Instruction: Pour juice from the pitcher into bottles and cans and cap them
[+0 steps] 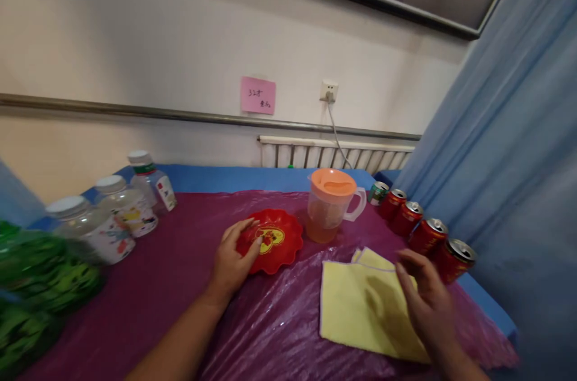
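Mid-frame, your half-open left hand (232, 261) perhaps steadies the red plate (283, 256), grip unclear. Lower right, your empty right hand (427, 298) hovers half-curled.

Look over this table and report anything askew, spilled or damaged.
I see no spill or damage. Slightly untidy: the yellow cloth near the right hand has a layer poking past its far edge, and the purple plastic cover looks wrinkled.

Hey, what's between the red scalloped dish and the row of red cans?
In the head view, the orange-lidded pitcher stands between the dish and the cans; the yellow cloth lies nearer the person.
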A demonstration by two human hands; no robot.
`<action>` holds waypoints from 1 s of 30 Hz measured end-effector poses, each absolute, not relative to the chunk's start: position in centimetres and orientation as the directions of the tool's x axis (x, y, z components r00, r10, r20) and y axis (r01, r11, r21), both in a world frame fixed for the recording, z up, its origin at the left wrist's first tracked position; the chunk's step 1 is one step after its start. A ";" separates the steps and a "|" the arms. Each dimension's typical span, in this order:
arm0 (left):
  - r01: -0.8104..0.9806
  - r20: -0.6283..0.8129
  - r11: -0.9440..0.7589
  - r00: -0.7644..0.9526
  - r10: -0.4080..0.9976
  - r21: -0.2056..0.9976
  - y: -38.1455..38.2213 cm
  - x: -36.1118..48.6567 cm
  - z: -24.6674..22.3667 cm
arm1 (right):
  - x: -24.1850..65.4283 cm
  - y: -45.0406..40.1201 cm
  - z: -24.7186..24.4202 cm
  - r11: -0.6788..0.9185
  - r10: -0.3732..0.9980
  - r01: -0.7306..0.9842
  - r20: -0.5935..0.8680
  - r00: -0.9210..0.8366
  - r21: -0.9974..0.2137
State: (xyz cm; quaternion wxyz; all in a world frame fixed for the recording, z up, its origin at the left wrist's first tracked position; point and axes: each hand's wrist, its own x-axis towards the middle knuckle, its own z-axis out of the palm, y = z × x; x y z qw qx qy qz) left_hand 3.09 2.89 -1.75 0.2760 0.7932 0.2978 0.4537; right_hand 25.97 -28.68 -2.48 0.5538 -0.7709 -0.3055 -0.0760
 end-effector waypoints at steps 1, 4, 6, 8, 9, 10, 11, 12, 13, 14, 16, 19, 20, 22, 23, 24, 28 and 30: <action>0.204 0.561 -0.666 0.397 0.727 0.718 2.8 3.0 -1.8 | 23.9 -27.1 -1.8 -0.119 0.498 0.610 0.485 0.719 -0.783; 0.154 0.575 -0.653 0.358 0.736 0.741 2.5 2.7 -1.9 | 17.6 -22.0 0.2 0.154 0.845 0.686 0.455 0.282 -0.711; 0.133 0.575 -0.639 0.326 0.750 0.758 2.5 2.5 -1.9 | 14.1 -18.9 0.8 0.327 0.935 0.679 0.330 -0.131 -0.658; 0.104 0.567 -0.615 0.292 0.770 0.782 2.5 2.2 -1.7 | 11.4 -16.5 0.6 0.425 0.905 0.686 0.256 -0.340 -0.591; 0.080 0.560 -0.599 0.273 0.782 0.797 2.5 2.1 -1.5 | 10.5 -15.7 0.2 0.443 0.895 0.701 0.225 -0.386 -0.559; 0.052 0.551 -0.581 0.259 0.793 0.812 2.4 2.0 -1.3 | 9.8 -15.0 -0.4 0.443 0.894 0.720 0.195 -0.404 -0.534; 0.015 0.537 -0.557 0.248 0.806 0.830 2.3 2.0 -1.0 | 9.3 -14.5 -1.0 0.432 0.897 0.739 0.166 -0.409 -0.517; -0.038 0.516 -0.521 0.227 0.826 0.852 2.2 1.9 -0.6 | 9.1 -14.2 -1.6 0.419 0.903 0.752 0.144 -0.406 -0.508; -0.102 0.483 -0.472 0.205 0.851 0.876 2.1 1.8 -0.1 | 8.9 -14.1 -2.1 0.409 0.907 0.758 0.135 -0.399 -0.508; -0.168 0.444 -0.417 0.178 0.878 0.893 2.0 1.8 0.3 | 8.9 -14.2 -2.5 0.400 0.911 0.759 0.135 -0.389 -0.513; -0.264 0.369 -0.325 0.136 0.919 0.908 1.8 1.6 1.3 | 9.0 -14.5 -3.0 0.389 0.917 0.755 0.140 -0.375 -0.528; -0.308 0.309 -0.266 0.099 0.946 0.913 1.7 1.2 2.9 | 9.0 -15.1 -2.9 0.370 0.922 0.759 0.116 -0.368 -0.536; -0.322 0.292 -0.251 0.087 0.952 0.913 1.8 1.1 3.4 | 9.0 -15.2 -2.7 0.366 0.923 0.761 0.106 -0.369 -0.535; -0.352 0.257 -0.219 0.065 0.964 0.910 1.9 0.7 4.5 | 8.9 -15.4 -2.5 0.365 0.922 0.761 0.098 -0.374 -0.536; -0.366 0.241 -0.204 0.057 0.969 0.908 1.9 0.6 5.1 | 8.8 -15.4 -2.4 0.368 0.921 0.759 0.096 -0.379 -0.537; -0.380 0.225 -0.190 0.052 0.973 0.906 2.0 0.4 5.7 | 8.8 -15.4 -2.4 0.372 0.919 0.757 0.097 -0.382 -0.537; -0.421 0.191 -0.155 0.044 0.981 0.894 2.2 0.2 7.6 | 8.8 -15.2 -2.7 0.373 0.918 0.750 0.101 -0.383 -0.546; -0.435 0.172 -0.135 0.046 0.984 0.890 2.3 0.1 8.3 | 8.8 -15.1 -2.9 0.370 0.920 0.746 0.104 -0.379 -0.554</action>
